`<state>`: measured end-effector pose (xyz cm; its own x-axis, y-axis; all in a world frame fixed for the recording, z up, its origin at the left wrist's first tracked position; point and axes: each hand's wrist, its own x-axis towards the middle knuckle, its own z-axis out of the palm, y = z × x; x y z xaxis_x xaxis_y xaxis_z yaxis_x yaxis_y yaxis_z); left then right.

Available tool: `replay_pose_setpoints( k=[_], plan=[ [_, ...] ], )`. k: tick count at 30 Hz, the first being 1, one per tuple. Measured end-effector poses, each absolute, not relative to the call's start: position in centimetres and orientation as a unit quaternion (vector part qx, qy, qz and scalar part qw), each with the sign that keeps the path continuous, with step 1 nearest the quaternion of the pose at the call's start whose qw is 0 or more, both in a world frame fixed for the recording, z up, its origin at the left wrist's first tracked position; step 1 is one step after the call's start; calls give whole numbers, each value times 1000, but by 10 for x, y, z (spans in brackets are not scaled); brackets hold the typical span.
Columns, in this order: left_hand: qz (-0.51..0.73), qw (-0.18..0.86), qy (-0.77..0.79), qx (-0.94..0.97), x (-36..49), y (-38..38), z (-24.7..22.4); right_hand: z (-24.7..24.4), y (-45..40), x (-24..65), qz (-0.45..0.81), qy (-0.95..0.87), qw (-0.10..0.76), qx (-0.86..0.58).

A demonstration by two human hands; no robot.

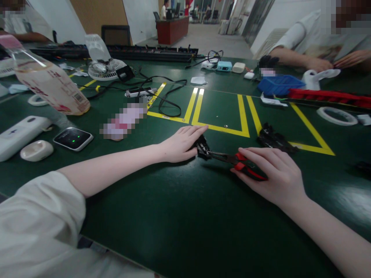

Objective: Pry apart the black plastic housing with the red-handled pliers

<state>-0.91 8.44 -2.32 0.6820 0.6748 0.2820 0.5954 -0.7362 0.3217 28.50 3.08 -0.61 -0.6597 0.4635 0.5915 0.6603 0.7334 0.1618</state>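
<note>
My left hand (183,143) holds a small black plastic part (203,148) against the green tabletop, with its fingers closed over the far end. In my right hand (275,173) is a pair of needle-nose pliers (242,164) with red and black handles. The long jaws point left and touch the near edge of the black part; whether they grip it I cannot tell. Another black plastic piece (274,139), larger and uneven in shape, lies beyond my right hand.
A tilted drink bottle (55,83), a white earbud case (36,150) and a small screen device (73,138) are at left. Yellow tape (220,129) marks the table. A blue tray (279,85) and a tape roll (337,116) lie at right, near a co-worker's hands (321,65).
</note>
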Motion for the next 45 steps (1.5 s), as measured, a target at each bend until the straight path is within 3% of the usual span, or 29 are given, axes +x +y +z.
replay_pose_setpoints(
  k=[8,14,45],
  plan=[
    [209,124,342,908,-10,86,-20,-9,32,286,-178,-881,265,-348],
    [154,141,314,926,-10,83,-14,-12,33,288,-148,-879,256,-373],
    [198,175,247,932,-4,74,-17,-10,34,287,-133,-918,228,-297]
  ],
)
